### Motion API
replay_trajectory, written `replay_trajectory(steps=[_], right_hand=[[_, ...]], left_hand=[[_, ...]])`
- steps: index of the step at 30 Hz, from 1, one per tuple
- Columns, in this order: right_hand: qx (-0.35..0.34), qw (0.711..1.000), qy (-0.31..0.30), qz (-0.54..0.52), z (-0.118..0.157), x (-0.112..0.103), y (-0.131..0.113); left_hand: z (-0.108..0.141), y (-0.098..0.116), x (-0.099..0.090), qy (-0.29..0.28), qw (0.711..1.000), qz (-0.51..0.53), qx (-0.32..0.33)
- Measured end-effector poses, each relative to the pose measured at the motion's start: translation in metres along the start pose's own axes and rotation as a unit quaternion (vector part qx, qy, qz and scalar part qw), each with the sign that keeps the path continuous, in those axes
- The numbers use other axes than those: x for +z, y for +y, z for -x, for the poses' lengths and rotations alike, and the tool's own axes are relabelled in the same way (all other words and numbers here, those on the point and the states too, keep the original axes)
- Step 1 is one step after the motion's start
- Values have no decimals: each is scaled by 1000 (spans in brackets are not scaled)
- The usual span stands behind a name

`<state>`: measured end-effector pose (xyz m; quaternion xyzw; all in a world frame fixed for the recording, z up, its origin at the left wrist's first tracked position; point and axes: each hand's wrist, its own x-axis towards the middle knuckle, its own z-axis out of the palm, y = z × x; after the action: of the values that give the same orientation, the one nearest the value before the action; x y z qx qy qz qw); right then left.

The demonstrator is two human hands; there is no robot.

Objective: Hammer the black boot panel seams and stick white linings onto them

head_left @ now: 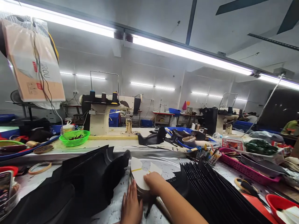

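Observation:
A stack of cream-white cut pieces [137, 163], the top one crossed by a short yellow strip, stands on the silvery work surface [171, 160] in front of me. My right hand [156, 183] is closed over the stack's right edge, its fingertips partly hidden. Against the near left side of the stack rests my left hand [132, 203], fingers stretched out and lying flat. Dark material shows below the stack, between my hands; I cannot make out what it is. Black leather-like pieces [88, 180] lie heaped at left, and a fanned row of black pieces [210, 189] lies at right.
Beyond the work surface stands a sewing machine [100, 112] with thread spools. A green basket [74, 138] and a tape roll [40, 168] are at left. Rightward are a pen holder [207, 154], a pink basket [249, 168], scissors [253, 189] and a red bowl [280, 202].

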<state>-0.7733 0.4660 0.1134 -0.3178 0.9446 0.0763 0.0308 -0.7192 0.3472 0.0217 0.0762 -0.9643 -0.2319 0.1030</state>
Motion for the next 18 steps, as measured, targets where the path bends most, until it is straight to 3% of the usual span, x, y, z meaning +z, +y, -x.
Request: replay_trajectory(steps=[6,9,14,18], right_hand=[[-27,999,-27,23,4,-19,21],[-22,999,-26,17,6,-20,29],[-6,1000,-5,11,-1,-20,23],[12,1000,27,-2,-5,-17,7]], left_hand=[[12,13,-10,-115,988,-102,16],[12,17,-14,-110,986,-118,29],[-5,27,-19,-97,983,-111,112],[-18,42,-17,-130,983,-95,92]])
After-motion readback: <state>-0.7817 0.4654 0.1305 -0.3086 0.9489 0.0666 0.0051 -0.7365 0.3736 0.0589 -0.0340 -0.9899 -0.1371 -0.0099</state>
